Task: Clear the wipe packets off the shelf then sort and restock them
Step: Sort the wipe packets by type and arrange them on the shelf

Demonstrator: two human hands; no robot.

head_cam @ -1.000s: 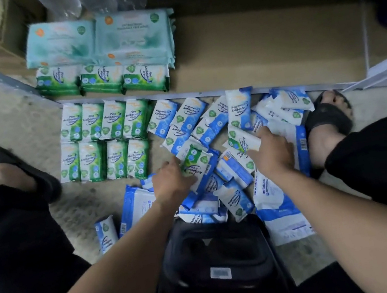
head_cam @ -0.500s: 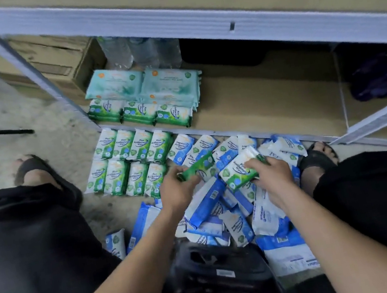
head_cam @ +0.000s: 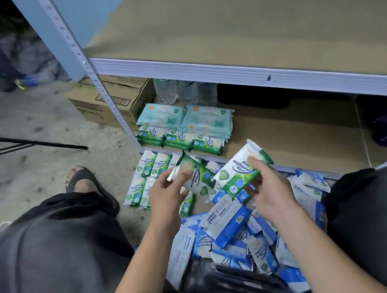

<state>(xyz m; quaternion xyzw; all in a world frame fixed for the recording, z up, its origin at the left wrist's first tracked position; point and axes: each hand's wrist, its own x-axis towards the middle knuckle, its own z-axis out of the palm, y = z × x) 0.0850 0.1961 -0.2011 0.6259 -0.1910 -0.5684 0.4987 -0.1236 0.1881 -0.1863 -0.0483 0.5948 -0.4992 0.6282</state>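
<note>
The left-hand grip (head_cam: 167,197) is pinching a green packet (head_cam: 196,175), the right-hand grip (head_cam: 269,192) clasping a second packet (head_cam: 239,173); probably light, squashy, slick, so best held mid-body.

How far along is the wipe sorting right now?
Done: upper shelf shows no packets; green rows lie on the floor, a stack sits on the bottom shelf. In hand: left hand holds one green packet, right hand another. Left: the mixed blue pile.

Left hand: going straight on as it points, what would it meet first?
The left hand, holding a green packet, would likely meet the green packet stacks on the lower shelf; depth is unclear.
</note>
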